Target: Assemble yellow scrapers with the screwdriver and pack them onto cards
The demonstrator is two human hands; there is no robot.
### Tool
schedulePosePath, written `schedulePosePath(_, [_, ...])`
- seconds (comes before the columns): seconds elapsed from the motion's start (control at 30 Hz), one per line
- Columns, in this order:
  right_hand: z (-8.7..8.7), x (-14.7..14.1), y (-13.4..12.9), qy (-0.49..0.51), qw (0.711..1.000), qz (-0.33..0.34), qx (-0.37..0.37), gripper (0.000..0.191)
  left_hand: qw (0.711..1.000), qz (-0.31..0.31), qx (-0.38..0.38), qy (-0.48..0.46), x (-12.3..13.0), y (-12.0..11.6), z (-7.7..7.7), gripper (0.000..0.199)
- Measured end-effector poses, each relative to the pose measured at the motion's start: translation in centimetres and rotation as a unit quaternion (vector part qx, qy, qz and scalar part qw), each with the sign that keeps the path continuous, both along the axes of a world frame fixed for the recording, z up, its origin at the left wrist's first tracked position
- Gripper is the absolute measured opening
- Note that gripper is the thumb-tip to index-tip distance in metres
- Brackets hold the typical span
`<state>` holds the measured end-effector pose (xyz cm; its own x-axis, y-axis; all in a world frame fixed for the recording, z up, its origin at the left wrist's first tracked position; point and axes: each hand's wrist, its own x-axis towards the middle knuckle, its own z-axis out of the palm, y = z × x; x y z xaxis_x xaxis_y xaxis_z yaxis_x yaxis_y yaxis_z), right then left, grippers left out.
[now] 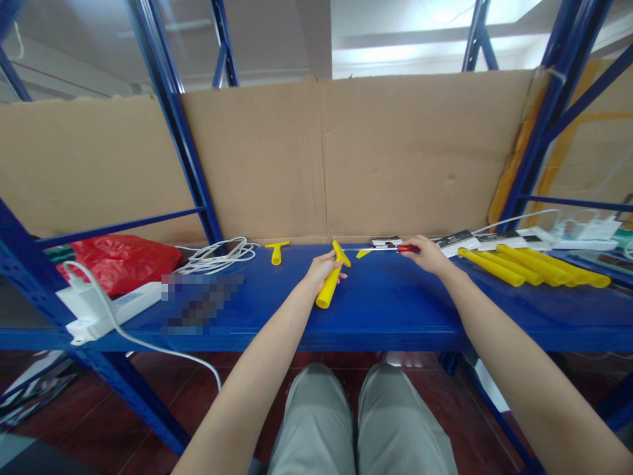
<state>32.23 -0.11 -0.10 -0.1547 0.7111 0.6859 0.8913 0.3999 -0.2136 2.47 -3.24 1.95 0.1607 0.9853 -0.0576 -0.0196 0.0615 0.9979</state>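
Observation:
My left hand (325, 269) is closed around a yellow T-shaped tool (326, 288), its round handle tilted towards me and its crosspiece at the far end. In my right hand (429, 254) is a screwdriver (408, 249) with a red handle. Its thin metal shaft points left, the tip at the yellow crosspiece; whether it touches a screw is too small to tell. Between the hands, on the blue shelf, lies a small yellow piece (364, 253). Farther left lies a short yellow T-shaped part (277, 253).
Several yellow tubes (494, 267) lie side by side at the right, by black-and-white packets (457, 243). At the left are a red plastic bag (121, 260), a coiled white cable (222, 256) and a power strip (123, 307). Cardboard (257, 158) stands along the back of the blue shelf (395, 310).

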Motion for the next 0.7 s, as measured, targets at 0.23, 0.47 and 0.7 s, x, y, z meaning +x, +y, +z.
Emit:
schedulePosePath(0.23, [0.4, -0.2, -0.3, -0.008, 1.000, -0.010, -0.008, 0.023, 0.998, 0.008, 0.027, 0.049, 0.1, -0.1, -0.1, 0.063])
schedulePosePath(0.47, [1.0, -0.6, -0.9, 0.012, 0.998, 0.054, 0.002, 0.023, 0.991, 0.050, 0.060, 0.108, -0.3, 0.6, -0.5, 0.066])
schedulePosePath(0.7, [1.7, -1.6, -2.2, 0.128, 0.988, 0.056, -0.062, 0.030, 0.989, 0.051, 0.079, 0.116, -0.8, 1.3, -0.8, 0.063])
